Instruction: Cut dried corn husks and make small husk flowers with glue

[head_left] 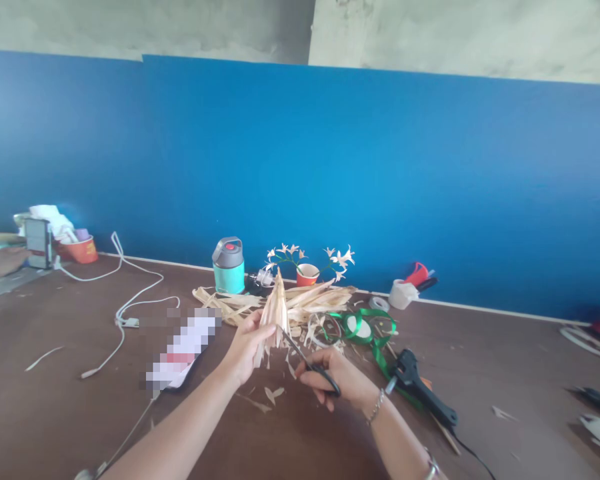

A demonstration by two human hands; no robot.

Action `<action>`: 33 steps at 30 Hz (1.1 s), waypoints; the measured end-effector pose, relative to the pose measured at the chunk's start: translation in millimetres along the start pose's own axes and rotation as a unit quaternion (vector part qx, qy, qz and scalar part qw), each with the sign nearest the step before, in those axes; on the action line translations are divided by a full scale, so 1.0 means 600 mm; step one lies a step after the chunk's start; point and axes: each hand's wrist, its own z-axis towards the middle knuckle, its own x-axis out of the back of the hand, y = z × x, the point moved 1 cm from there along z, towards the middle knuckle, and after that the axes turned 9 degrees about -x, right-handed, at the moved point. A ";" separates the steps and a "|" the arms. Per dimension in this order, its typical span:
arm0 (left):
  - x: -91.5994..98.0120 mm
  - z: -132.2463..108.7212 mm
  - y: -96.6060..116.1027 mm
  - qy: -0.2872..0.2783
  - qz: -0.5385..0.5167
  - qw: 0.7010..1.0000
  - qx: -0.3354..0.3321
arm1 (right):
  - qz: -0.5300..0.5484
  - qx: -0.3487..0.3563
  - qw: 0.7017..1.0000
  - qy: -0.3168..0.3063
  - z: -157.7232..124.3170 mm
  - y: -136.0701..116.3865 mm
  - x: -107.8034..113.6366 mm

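Observation:
A pale dried corn husk (pixel 276 308) stands upright, pinched in my left hand (pixel 245 350) between thumb and fingers. My right hand (pixel 330 377) is closed round the dark handles of a pair of scissors (pixel 307 363). Their blades reach up and left to the husk's lower right edge, close to my left thumb; whether they cut into it I cannot tell. Behind lies a heap of dried husks (pixel 320 300), and small cut scraps (pixel 274 395) are scattered on the table below my hands.
A teal jar (pixel 229 267) and a paper cup (pixel 307 275) with husk flowers stand at the back. Right are green ribbon (pixel 380 350), a tape roll (pixel 379 304), a white cup (pixel 403 294) and a glue gun (pixel 423 387). Left lie a phone (pixel 185 350), white cables (pixel 125 310) and another person's hand (pixel 3 263).

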 end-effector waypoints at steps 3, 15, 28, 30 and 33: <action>0.005 0.003 -0.002 0.018 0.007 1.000 -0.013 | 0.005 0.000 1.000 -0.002 0.000 0.000 0.001; 0.004 0.004 0.004 0.051 0.012 0.997 -0.052 | 0.003 -0.004 1.000 -0.004 0.000 0.004 0.001; 0.003 0.003 0.004 0.014 -0.006 1.000 -0.027 | 0.014 -0.002 1.000 -0.012 -0.006 -0.003 -0.002; 0.002 0.002 0.002 0.005 0.000 1.000 -0.017 | 0.012 0.002 1.000 -0.009 -0.003 -0.001 -0.001; 0.001 0.000 0.002 -0.007 0.010 1.000 -0.015 | 0.007 0.004 1.000 -0.007 -0.001 0.001 -0.001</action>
